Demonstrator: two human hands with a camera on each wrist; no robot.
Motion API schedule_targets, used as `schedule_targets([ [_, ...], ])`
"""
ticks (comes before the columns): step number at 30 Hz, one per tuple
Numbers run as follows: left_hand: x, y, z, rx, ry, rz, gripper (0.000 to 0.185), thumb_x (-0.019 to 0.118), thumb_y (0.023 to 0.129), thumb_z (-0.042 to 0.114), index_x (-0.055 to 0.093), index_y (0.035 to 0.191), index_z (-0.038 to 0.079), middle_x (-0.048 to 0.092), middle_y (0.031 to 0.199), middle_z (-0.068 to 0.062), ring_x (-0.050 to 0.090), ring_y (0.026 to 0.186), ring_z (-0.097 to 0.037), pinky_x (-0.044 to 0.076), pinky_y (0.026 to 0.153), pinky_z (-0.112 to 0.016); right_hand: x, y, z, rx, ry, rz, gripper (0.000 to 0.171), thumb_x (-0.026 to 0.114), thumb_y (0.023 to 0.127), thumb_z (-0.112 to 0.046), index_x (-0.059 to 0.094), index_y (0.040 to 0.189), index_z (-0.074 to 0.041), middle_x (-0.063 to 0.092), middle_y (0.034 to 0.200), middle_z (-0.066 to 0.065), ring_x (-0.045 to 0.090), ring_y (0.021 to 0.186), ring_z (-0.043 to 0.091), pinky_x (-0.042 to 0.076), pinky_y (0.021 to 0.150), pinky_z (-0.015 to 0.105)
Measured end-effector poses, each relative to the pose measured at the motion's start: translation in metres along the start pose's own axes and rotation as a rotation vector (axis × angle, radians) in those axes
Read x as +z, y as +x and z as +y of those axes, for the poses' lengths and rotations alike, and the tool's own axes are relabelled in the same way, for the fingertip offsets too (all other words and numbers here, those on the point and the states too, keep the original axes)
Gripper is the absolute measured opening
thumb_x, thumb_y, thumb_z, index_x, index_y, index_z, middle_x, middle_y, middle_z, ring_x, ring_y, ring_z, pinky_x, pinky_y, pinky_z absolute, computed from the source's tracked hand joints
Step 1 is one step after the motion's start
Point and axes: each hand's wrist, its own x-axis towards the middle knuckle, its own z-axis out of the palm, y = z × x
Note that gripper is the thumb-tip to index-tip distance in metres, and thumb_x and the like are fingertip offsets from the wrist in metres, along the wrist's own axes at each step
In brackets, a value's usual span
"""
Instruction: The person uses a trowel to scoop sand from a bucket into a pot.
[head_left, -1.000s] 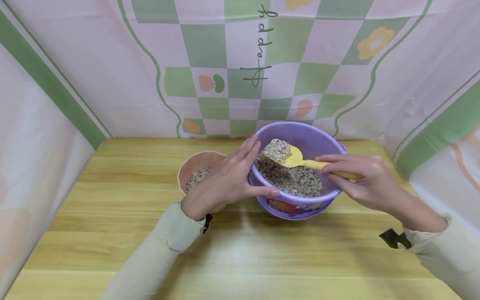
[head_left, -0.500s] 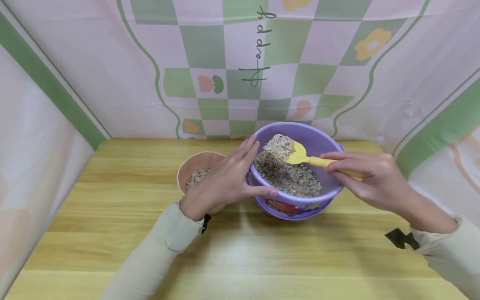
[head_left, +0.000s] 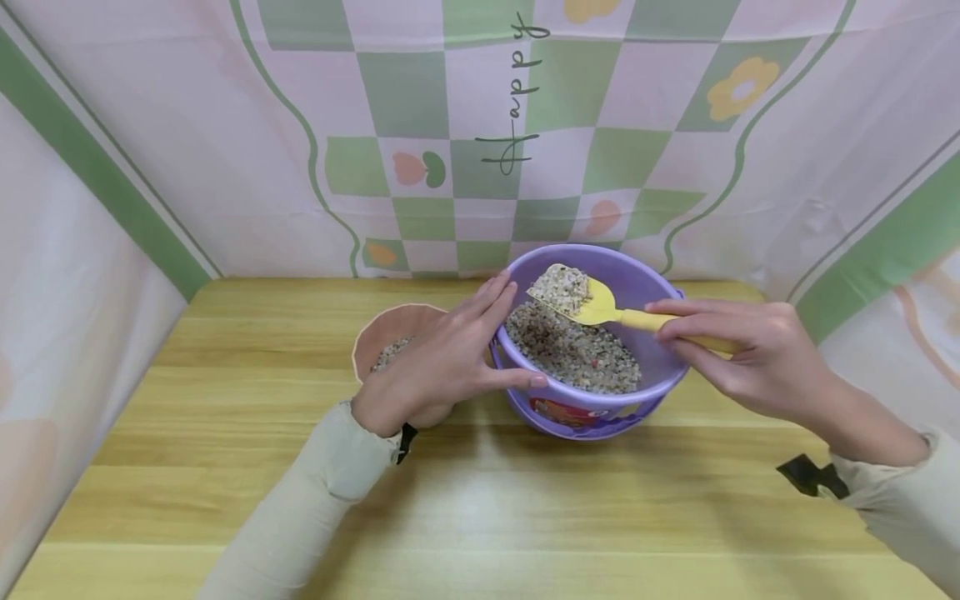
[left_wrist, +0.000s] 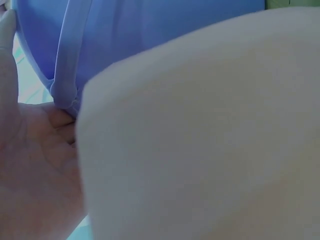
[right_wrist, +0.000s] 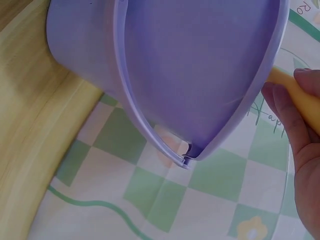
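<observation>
- Nearest to us, our two pale sleeves reach in over the wooden counter (head_left: 480, 500) from its near edge.
- Our left hand (head_left: 442, 367) lies with straight fingers against the left outer wall of the purple bucket (head_left: 652, 283), thumb along the near rim; its grip is apart and flat, clamped on nothing.
- Under that hand, and just left of the bucket, stands a pink shell-shaped cup (head_left: 382, 329) with some gravel in it; the wrist view shows only its pale wall close up beside the bucket.
- Our right hand (head_left: 742, 358) has its grip curled round the handle of the yellow scoop (head_left: 600, 307), above the bucket's right rim.
- The scoop's blade is heaped with gravel (head_left: 566, 287) and held up over the bucket's far left inside, clear of the gravel bed (head_left: 577, 354) that fills the bucket's bottom.
- The bucket sits towards the counter's far edge, right of centre.
- Behind everything hangs a checked green and pink backdrop (head_left: 420, 92) with flowers and lettering.
</observation>
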Motion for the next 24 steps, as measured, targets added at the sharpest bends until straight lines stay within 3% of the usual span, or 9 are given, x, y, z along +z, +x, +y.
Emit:
schedule_targets([
  [9,-0.004,0.001,-0.004,0.036,-0.044,-0.023,0.108,0.063,0.086,0.067,0.011,0.160,0.008,-0.005,0.167,-0.003,0.011,0.151,-0.024,0.022,0.119,-0.041,0.000,0.008,-0.004,-0.029,0.002,0.012,0.045,0.060,0.100,-0.034,0.075,0.075,0.000,0.075,0.103,0.002,0.065,0.106,-0.002,0.045,0.051,0.008],
  [16,-0.013,-0.006,-0.010,-0.019,-0.054,-0.055,0.103,0.053,0.088,0.072,0.006,0.161,0.016,-0.001,0.167,-0.004,0.014,0.151,-0.023,0.023,0.119,-0.040,0.002,0.015,-0.008,-0.046,0.030,0.030,0.044,0.061,0.100,-0.033,0.074,0.074,0.000,0.075,0.101,0.002,0.065,0.104,-0.003,0.037,0.046,0.008],
  [24,-0.027,-0.020,-0.021,-0.099,0.097,-0.030,0.100,0.044,0.087,0.079,0.015,0.161,0.019,0.009,0.167,-0.003,0.023,0.149,-0.022,0.036,0.112,-0.045,0.005,0.025,-0.009,-0.080,0.064,0.038,0.041,0.062,0.100,-0.032,0.075,0.075,-0.002,0.076,0.091,0.013,0.067,0.103,0.000,0.049,0.074,0.007],
])
